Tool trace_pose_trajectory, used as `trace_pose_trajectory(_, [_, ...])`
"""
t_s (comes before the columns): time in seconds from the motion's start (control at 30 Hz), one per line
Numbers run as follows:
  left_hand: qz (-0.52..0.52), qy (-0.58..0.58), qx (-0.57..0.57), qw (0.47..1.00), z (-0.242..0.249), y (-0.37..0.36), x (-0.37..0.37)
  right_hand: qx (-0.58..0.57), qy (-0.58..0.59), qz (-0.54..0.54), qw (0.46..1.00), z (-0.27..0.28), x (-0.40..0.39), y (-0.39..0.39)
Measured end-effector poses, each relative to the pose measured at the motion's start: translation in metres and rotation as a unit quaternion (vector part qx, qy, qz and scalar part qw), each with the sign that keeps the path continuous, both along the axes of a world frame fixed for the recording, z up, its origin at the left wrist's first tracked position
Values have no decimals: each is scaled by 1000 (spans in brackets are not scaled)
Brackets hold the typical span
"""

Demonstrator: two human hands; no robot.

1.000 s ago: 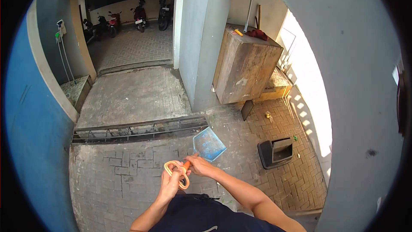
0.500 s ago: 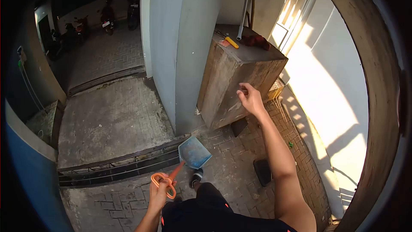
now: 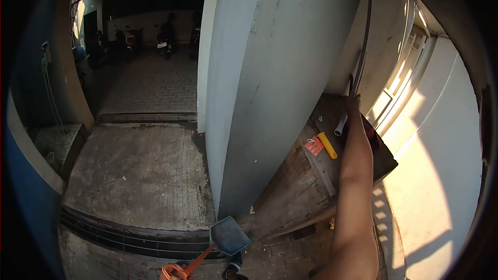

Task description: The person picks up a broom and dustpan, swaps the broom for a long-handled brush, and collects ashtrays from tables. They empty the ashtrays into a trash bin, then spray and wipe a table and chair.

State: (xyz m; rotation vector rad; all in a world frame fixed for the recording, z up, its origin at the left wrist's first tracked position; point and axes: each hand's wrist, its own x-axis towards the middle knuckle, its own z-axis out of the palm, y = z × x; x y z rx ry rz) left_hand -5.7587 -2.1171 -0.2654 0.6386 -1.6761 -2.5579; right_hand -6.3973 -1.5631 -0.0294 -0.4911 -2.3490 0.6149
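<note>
A dustpan with a blue-grey pan (image 3: pixel 231 237) and an orange handle hangs low in front of me, by my foot. My left hand (image 3: pixel 167 276), mostly cut off by the bottom edge, is closed around its handle loop. My right arm is stretched over a worn wooden cabinet (image 3: pixel 295 192). On a long grey pole (image 3: pixel 367 31), near its lower end, my right hand (image 3: pixel 354 105) is closed; its fingers are partly hidden. The pole leans against the wall, with something dark blue at its top. A yellow-handled tool (image 3: pixel 327 145) and a pinkish packet (image 3: pixel 313 146) lie on the cabinet.
A grey pillar (image 3: pixel 280 72) stands directly left of the cabinet. Along the concrete ramp (image 3: pixel 140 176) runs a drain grate (image 3: pixel 135 238). Motorbikes (image 3: pixel 165 39) are parked in the dark area behind. At right is a sunlit white wall (image 3: pixel 441 150).
My right hand has moved up and forward from in front of the cabinet onto the pole. My view has come nearer the cabinet. The dustpan stays in my left hand, lower in view.
</note>
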Motion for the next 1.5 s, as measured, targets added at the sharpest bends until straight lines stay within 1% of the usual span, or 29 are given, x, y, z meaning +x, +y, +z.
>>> trace_pose_trajectory(0.03, [-8,10,-3,1000,2,-3,-9,19,-10,3,1000,6,-5,6])
trace_pose_trajectory(0.07, [-17,22,-8,1000,2,-7,-13,-5,34,-11,999,11,-6,11])
trace_pose_trajectory(0.13, [-51,41,-17,998,0,-26,-20,-52,114,-59,990,36,62,-26])
trace_pose_trajectory(0.2, [-157,-49,0,986,16,-60,-23,-2,160,-83,984,52,130,-42])
trace_pose_trajectory(0.27, [-143,-16,-45,989,35,-73,-28,-3,162,-59,985,50,207,-47])
trace_pose_trajectory(0.3, [-193,94,-72,974,23,-102,-31,42,178,-76,980,28,300,-52])
trace_pose_trajectory(0.33, [-259,100,-55,959,7,-123,-32,87,183,-68,977,3,361,-65])
trace_pose_trajectory(0.37, [-251,52,-47,965,0,-129,-30,49,155,-77,984,-19,426,-85])
trace_pose_trajectory(0.4, [-315,55,-39,947,-4,-145,-32,12,127,-84,988,-40,493,-110])
trace_pose_trajectory(0.43, [-369,58,-54,926,8,-152,-31,-87,113,-82,986,-63,561,-139])
trace_pose_trajectory(0.5, [-455,88,-74,883,26,-164,-21,-123,101,-97,982,-113,693,-202])
trace_pose_trajectory(0.53, [-490,120,-80,860,30,-165,-17,-272,82,-95,954,-119,760,-255])
trace_pose_trajectory(0.57, [-527,151,-87,832,33,-164,-14,-321,89,-92,938,-153,825,-289])
trace_pose_trajectory(0.63, [-600,118,-149,777,26,-156,-9,-341,105,-160,920,-221,945,-376])
trace_pose_trajectory(0.67, [-639,99,-186,740,19,-150,-3,-258,-10,-271,927,-275,1014,-411])
trace_pose_trajectory(0.7, [-674,116,-186,705,11,-141,9,-204,-63,-398,892,-253,1053,-476])
trace_pose_trajectory(0.8, [-724,118,-182,655,25,-108,86,-291,-192,-525,776,-295,1181,-628])
trace_pose_trajectory(0.87, [-779,124,-173,590,14,-89,145,-407,-231,-551,691,-325,1249,-734])
trace_pose_trajectory(0.93, [-819,114,-189,529,13,-75,225,-504,-230,-568,608,-359,1302,-838])
trace_pose_trajectory(1.0, [-841,87,-171,505,-15,-64,306,-561,-239,-582,538,-384,1343,-931])
trace_pose_trajectory(1.07, [-867,74,-174,460,-36,-54,402,-579,-184,-643,467,-407,1370,-1006])
trace_pose_trajectory(1.13, [-881,46,-153,445,-50,-57,499,-601,-147,-683,388,-404,1396,-1063])
trace_pose_trajectory(1.17, [-888,44,-146,434,-52,-58,544,-610,-133,-712,321,-396,1407,-1075])
trace_pose_trajectory(1.2, [-894,46,-128,427,-54,-52,593,-604,-115,-733,291,-401,1422,-1091])
trace_pose_trajectory(1.23, [-896,49,-148,415,-52,-50,640,-586,-92,-756,275,-409,1439,-1107])
trace_pose_trajectory(1.33, [-902,34,-94,419,-54,-53,775,-548,-16,-801,239,-440,1529,-1129])
trace_pose_trajectory(1.4, [-928,29,-88,362,-54,-54,858,-542,59,-812,207,-449,1596,-1131])
trace_pose_trajectory(1.47, [-945,25,-58,322,-57,-54,946,-531,154,-817,164,-428,1686,-1104])
trace_pose_trajectory(1.5, [-952,19,-56,301,-70,-49,988,-504,236,-808,194,-436,1729,-1098])
